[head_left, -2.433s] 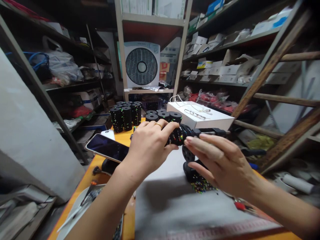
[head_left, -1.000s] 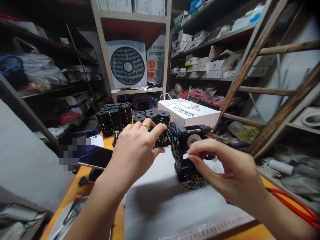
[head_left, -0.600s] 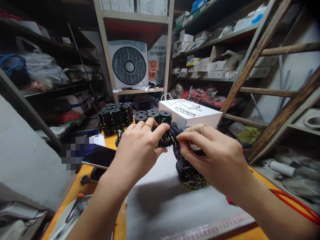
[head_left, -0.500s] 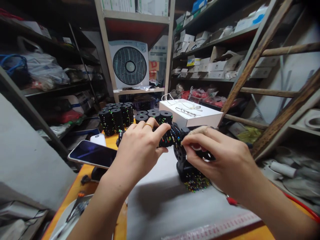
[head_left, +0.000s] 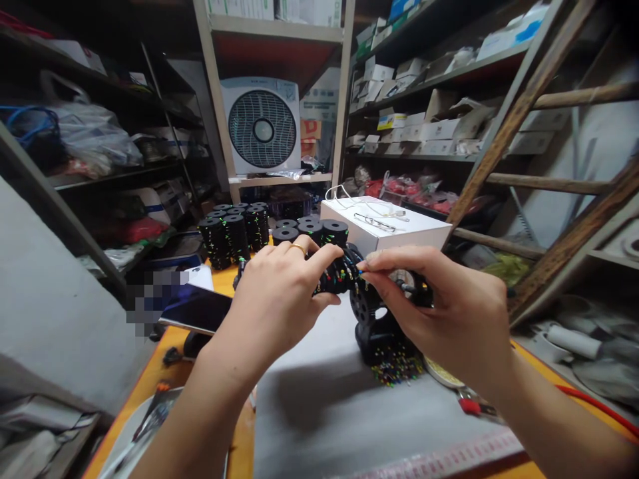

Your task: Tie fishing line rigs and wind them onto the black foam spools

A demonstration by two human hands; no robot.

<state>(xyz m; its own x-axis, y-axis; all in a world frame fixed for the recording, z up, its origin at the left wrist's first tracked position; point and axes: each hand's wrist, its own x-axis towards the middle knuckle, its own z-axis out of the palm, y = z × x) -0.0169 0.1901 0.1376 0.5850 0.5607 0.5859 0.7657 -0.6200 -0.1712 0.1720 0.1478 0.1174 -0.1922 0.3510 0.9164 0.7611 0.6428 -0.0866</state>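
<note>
A black foam roll (head_left: 335,279), set with small coloured pins and fine loops, lies horizontally at a black winding device (head_left: 368,340). My left hand (head_left: 277,289) curls over the roll from the left, thumb below and fingers on top. At the roll's right end, the thumb and forefinger of my right hand (head_left: 444,296) pinch a small coloured-headed pin (head_left: 360,272). Part of the device is hidden behind that hand. Below it, a loose pile of coloured pins (head_left: 398,366) lies on the white sheet (head_left: 319,412).
Several upright black rolls (head_left: 235,236) stand at the back left. A white box (head_left: 384,229) carries a cable. At left a phone (head_left: 197,307) lies near a plate of tools (head_left: 144,426). A red-ended tool (head_left: 469,404) and a ruler (head_left: 449,459) lie at right and front.
My right hand has straightened its fingers somewhat and come closer to the roll's end, where a coloured tip now shows between them. My left hand keeps its hold.
</note>
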